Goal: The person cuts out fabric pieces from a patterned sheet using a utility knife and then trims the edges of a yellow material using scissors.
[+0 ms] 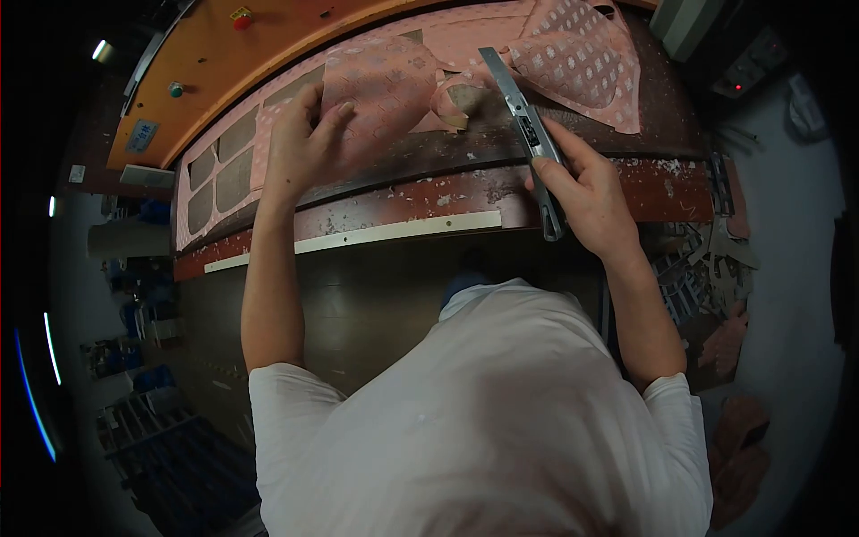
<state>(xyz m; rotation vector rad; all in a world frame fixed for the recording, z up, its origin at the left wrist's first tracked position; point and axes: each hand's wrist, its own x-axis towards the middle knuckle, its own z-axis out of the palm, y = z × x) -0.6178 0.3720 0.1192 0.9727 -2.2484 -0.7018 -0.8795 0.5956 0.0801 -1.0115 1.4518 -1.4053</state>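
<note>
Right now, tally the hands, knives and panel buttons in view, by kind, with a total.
2 hands: left hand, right hand
1 knife
2 buttons: red button, green button
Total: 5

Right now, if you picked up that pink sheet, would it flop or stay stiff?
Probably floppy: the pink sheet folds and curls over itself by the knife in the right hand. It looks thin, so likely light. The cut-out windows may let it stretch or tear, and the left hand rests on it, perhaps to stop sliding.
</note>
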